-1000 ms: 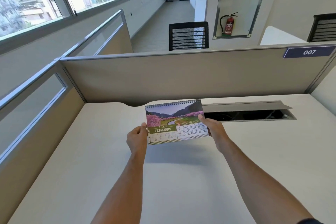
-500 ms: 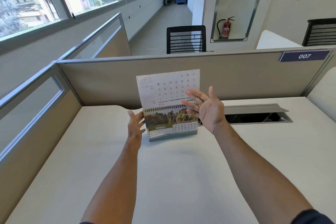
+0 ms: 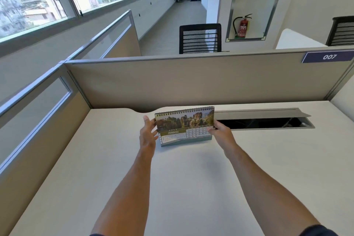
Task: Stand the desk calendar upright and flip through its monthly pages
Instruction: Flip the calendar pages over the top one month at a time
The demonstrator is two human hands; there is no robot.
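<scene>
Head view: nearest us, our two bare forearms reach out from 6 o'clock over the pale counter (image 3: 191, 188). Our left hand (image 3: 148, 134) sits at the 9 o'clock edge of the desk calendar (image 3: 185, 126), fingers spread loosely and touching that edge rather than closed on it. Our right hand (image 3: 222, 133) pinches the calendar's 3 o'clock edge between thumb and fingers. The calendar stands upright on its base on the counter between the hands, spiral binding on top, showing the March page with a rocky landscape photo. Just beyond it toward 2 o'clock, the cable tray flap (image 3: 262, 114) stands open. Behind runs the beige partition (image 3: 191, 80), with a "007" plate (image 3: 328, 57) at 1 o'clock. Farther off are a black mesh chair (image 3: 200, 39) and a red fire extinguisher (image 3: 242, 27).
</scene>
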